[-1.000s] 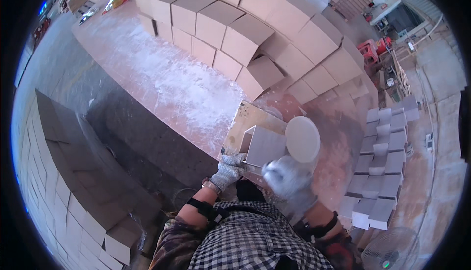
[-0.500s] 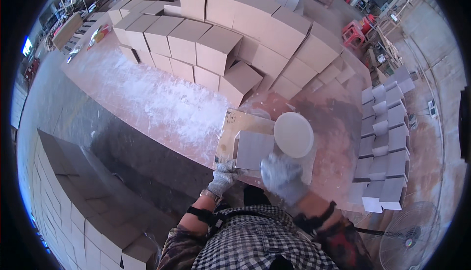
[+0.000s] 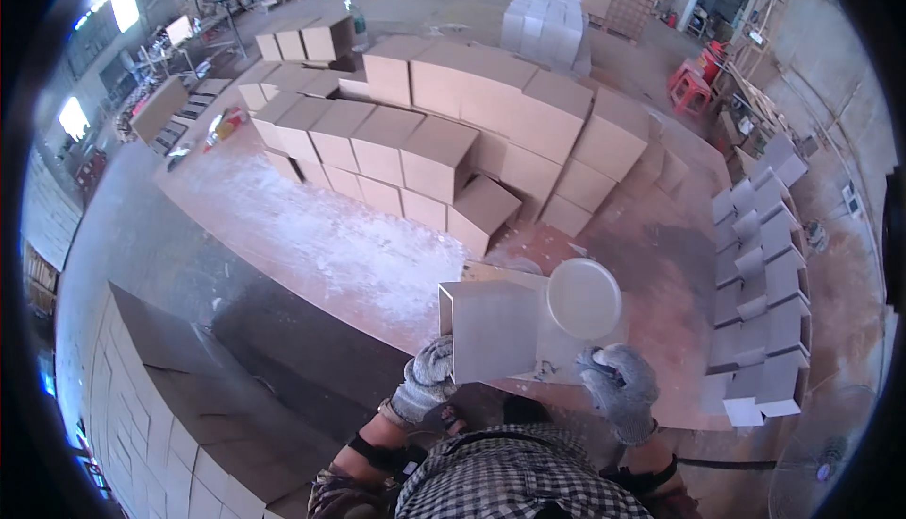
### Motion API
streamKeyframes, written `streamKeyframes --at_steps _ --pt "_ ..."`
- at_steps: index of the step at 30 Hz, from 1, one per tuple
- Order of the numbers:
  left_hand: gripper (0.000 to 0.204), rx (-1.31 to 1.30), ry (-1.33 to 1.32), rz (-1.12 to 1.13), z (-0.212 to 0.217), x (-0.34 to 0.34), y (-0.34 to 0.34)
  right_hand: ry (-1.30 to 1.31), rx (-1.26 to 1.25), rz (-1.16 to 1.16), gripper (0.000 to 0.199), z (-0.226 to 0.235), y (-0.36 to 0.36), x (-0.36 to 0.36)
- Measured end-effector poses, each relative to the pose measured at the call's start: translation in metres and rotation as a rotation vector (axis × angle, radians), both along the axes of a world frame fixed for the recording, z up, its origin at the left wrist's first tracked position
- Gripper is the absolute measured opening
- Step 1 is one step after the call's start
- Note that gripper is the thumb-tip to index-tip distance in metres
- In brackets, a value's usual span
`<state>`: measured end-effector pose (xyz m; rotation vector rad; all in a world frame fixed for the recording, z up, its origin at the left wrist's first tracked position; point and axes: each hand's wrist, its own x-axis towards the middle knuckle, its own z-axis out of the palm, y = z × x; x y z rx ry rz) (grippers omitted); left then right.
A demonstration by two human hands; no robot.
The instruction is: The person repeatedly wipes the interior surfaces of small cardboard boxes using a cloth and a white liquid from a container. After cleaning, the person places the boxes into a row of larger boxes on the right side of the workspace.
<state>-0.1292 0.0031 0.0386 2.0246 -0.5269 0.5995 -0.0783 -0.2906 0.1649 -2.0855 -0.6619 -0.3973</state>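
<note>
My left hand (image 3: 425,379), in a grey work glove, grips the lower left edge of a pale grey cardboard box (image 3: 495,330). The box lies tilted on a worn board (image 3: 486,272), with an open end toward the left. To the right of the box is a round white tub or lid (image 3: 583,300), its contents too pale to make out. Just below it, my gloved right hand (image 3: 623,385) is held apart from the box with fingers curled. Whatever it may hold is hidden.
Rows of brown cartons (image 3: 439,146) stand stacked across the table's far side. White powder (image 3: 349,231) covers its left part. Grey boxes (image 3: 755,302) are piled at the right, near a fan (image 3: 821,467). More cartons (image 3: 160,406) stand at lower left; red stools (image 3: 692,90) sit far right.
My right hand has moved away from the box to the right. My left hand has taken hold of the box's edge, and the box is raised and tilted. The view has tipped upward.
</note>
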Motion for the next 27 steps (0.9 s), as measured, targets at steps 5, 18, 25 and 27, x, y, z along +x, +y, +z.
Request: streamKeyframes --at_steps 5,18,25,27 --pt "0.041 0.271 -0.123 0.15 0.043 -0.012 0.018 -0.047 0.126 0.069 0.026 0.009 0.014 0.003" --pt "0.032 0.656 -0.403 0.241 0.093 -0.008 0.024 -0.059 0.273 0.133 0.028 0.002 0.019 0.012" --pt "0.031 0.688 -0.415 0.22 0.093 -0.007 0.015 0.069 0.344 0.14 0.023 -0.008 0.013 0.004" --pt "0.033 0.582 -0.328 0.183 0.093 -0.003 0.007 0.118 0.374 0.135 0.023 -0.013 0.007 0.001"
